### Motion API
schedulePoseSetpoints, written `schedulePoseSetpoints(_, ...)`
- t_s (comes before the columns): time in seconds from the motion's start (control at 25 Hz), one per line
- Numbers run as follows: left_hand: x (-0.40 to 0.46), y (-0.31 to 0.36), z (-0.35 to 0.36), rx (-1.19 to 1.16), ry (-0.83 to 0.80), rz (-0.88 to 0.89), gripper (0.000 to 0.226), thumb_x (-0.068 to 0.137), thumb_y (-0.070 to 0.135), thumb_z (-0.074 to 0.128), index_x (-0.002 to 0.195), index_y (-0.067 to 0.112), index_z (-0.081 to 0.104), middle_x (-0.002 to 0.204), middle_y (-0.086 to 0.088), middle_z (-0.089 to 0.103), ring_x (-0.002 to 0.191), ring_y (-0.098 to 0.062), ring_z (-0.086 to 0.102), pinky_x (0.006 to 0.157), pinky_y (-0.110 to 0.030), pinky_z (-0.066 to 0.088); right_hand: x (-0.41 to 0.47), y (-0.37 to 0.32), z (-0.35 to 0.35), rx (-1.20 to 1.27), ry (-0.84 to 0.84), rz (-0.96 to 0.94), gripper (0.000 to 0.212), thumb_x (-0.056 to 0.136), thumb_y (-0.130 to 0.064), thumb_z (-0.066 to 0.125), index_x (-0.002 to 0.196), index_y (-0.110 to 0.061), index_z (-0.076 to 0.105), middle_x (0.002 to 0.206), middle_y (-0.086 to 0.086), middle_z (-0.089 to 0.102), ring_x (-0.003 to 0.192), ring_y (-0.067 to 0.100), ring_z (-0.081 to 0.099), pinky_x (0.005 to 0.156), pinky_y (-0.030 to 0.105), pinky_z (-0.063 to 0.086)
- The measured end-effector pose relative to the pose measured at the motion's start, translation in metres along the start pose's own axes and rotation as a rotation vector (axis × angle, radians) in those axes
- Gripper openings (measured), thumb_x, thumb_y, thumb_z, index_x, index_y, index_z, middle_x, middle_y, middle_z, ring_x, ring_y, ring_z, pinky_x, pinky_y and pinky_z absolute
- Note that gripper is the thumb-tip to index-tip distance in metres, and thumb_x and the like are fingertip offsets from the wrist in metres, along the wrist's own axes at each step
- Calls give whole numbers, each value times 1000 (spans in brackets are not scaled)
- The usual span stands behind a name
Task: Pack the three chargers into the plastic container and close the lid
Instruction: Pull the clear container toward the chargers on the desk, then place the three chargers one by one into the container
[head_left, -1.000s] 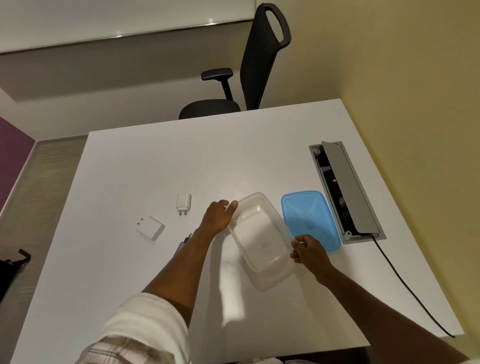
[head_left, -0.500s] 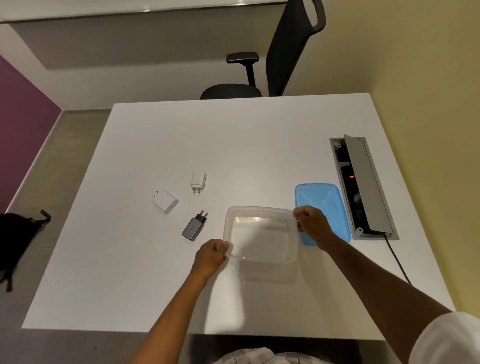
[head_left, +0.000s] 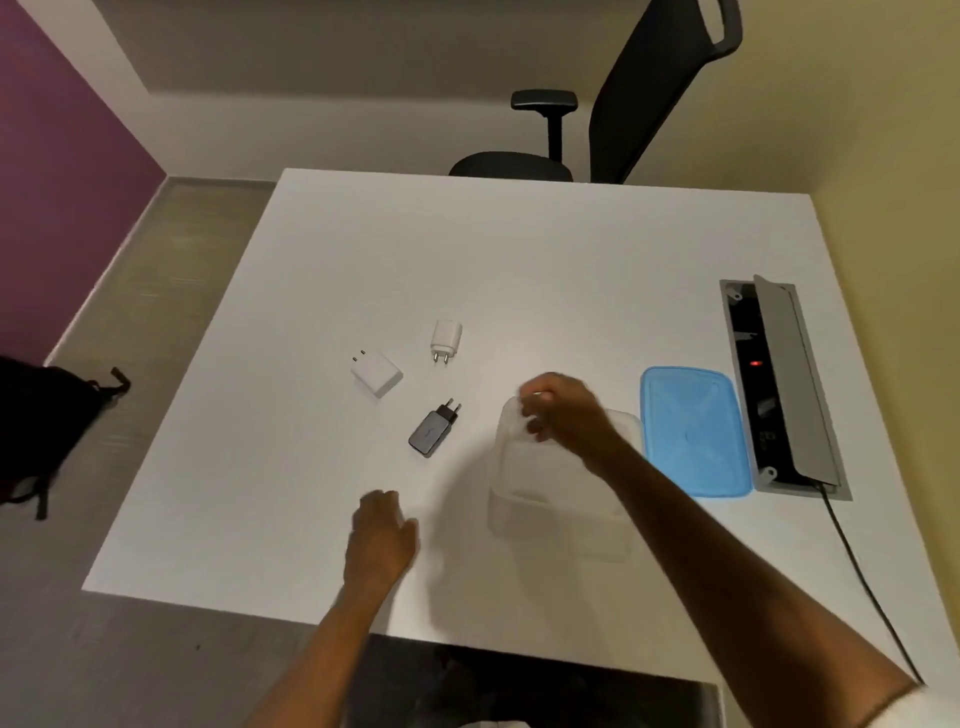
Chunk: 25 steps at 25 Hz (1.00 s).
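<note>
Three chargers lie left of centre on the white table: a square white charger (head_left: 376, 373), a small white charger (head_left: 445, 340) and a dark grey charger (head_left: 434, 430). The clear plastic container (head_left: 558, 488) stands open just right of them, with its blue lid (head_left: 693, 431) flat on the table beside it. My right hand (head_left: 563, 413) is blurred, its fingers curled over the container's far-left corner. I cannot tell whether it grips the rim. My left hand (head_left: 382, 540) rests near the table's front edge, left of the container, holding nothing.
An open cable box (head_left: 779, 384) with a red light is set into the table (head_left: 519, 249) at the right, and a black cord runs from it. A black office chair (head_left: 639, 98) stands beyond the far edge. A black bag (head_left: 47, 421) lies on the floor.
Both hands turned the container square to the lid. My left hand has let go and pulled back left. My right hand moved from the far-right corner to the far-left one.
</note>
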<state>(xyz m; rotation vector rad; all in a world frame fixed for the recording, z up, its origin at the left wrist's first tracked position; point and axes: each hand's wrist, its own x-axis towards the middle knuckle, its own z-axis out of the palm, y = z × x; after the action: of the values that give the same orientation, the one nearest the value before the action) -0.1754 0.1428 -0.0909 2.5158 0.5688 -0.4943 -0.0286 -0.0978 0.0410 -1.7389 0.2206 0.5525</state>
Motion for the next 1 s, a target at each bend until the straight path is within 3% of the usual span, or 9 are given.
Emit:
schedulePoseSetpoints(0.08,9,-18,0,106,-15,25,49,94,24,51,140,9,44,155,-15,34,143,-32,32,112,-42,36,8,-2,48,-70,-168,97,8,87,-14,59,82,-10,65,80,11,63,57,19,60,55,27,51)
schedulePoseSetpoints(0.16,13,-28,-2,127,27,57,58,95,24,50,150,15,34,162,-10,24,149,-27,23,118,-40,30,21,8,89,-188,-207,166,13,86,-20,61,90,-7,61,86,12,61,65,24,60,63,33,53)
schedulePoseSetpoints(0.32,22,-37,2,74,57,27,66,98,33,44,157,22,17,166,-3,11,151,-27,18,122,-42,20,44,32,140,-434,16,178,60,75,-31,73,122,-12,42,116,10,53,101,31,62,80,39,51)
schedulePoseSetpoints(0.44,25,-41,13,125,100,100,67,100,35,38,157,20,7,167,-3,1,155,-26,3,121,-38,1,55,45,162,-519,133,155,75,68,-38,78,125,-18,34,122,11,43,106,36,60,75,37,45)
schedulePoseSetpoints(0.6,31,-54,22,142,139,147,67,100,37,39,157,21,8,166,-2,-2,154,-24,0,123,-39,1,68,53,187,-633,142,147,80,70,-38,80,130,-17,31,128,14,37,108,40,59,80,44,53)
schedulePoseSetpoints(0.84,37,-60,30,132,153,141,67,98,38,42,157,22,14,167,-2,3,154,-22,0,124,-39,4,71,63,196,-812,127,59,74,80,-9,71,140,-14,28,128,19,41,104,40,62,82,43,58)
schedulePoseSetpoints(1.0,37,-59,32,149,178,149,67,97,37,45,156,20,19,166,-6,11,154,-26,7,123,-41,7,67,62,187,-825,93,31,73,79,-10,73,138,-14,30,123,19,47,104,39,63,82,41,56)
